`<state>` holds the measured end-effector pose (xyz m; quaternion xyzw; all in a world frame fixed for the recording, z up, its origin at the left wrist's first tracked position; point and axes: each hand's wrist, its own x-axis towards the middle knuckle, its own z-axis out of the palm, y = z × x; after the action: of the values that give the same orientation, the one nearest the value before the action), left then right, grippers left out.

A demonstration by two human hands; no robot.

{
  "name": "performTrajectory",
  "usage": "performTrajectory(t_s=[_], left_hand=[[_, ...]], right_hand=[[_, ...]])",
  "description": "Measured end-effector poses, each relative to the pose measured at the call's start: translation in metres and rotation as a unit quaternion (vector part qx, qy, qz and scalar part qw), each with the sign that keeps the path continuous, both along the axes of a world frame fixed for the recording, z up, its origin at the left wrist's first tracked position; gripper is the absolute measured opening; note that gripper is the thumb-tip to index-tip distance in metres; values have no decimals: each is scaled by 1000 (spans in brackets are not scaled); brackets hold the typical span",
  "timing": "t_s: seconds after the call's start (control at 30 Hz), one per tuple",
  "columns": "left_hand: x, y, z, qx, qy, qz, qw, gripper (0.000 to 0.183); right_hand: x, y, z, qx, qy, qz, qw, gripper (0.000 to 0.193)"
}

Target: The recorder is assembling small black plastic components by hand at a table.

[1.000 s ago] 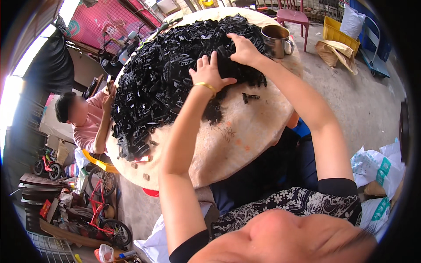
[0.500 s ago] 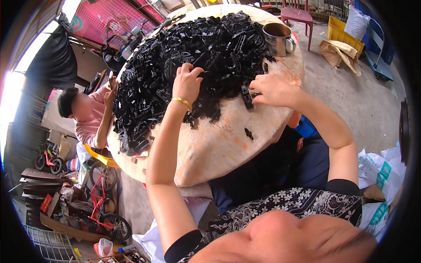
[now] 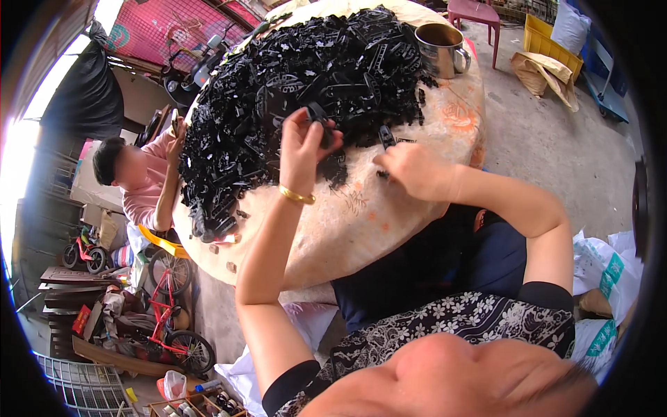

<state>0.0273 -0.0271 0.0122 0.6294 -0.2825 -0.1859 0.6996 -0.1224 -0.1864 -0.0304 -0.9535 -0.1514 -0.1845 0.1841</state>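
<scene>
The bench (image 3: 372,226) carries a black pile (image 3: 319,80), spread over its far side. The two hands work apart: the left hand (image 3: 303,147) pinches a black piece (image 3: 317,113) at the pile's near edge, where a light fingertip grip should suit best. The right hand (image 3: 417,167) curls low beside a loose bar (image 3: 387,135); whether it grips the small bit (image 3: 383,174) under it, I cannot tell. Lifting pieces singly should avoid tangles.
</scene>
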Motion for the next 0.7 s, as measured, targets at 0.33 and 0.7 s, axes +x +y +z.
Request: performTrajectory(t_s=[0.33,0.7], left_hand=[[-38,19,-31,-47,233,-205,949,35],[-42,22,-37,-41,174,-136,975,33]], right_hand=[[5,-12,26,426,21,-2,904,12],[11,5,24,390,-45,7,920,8]])
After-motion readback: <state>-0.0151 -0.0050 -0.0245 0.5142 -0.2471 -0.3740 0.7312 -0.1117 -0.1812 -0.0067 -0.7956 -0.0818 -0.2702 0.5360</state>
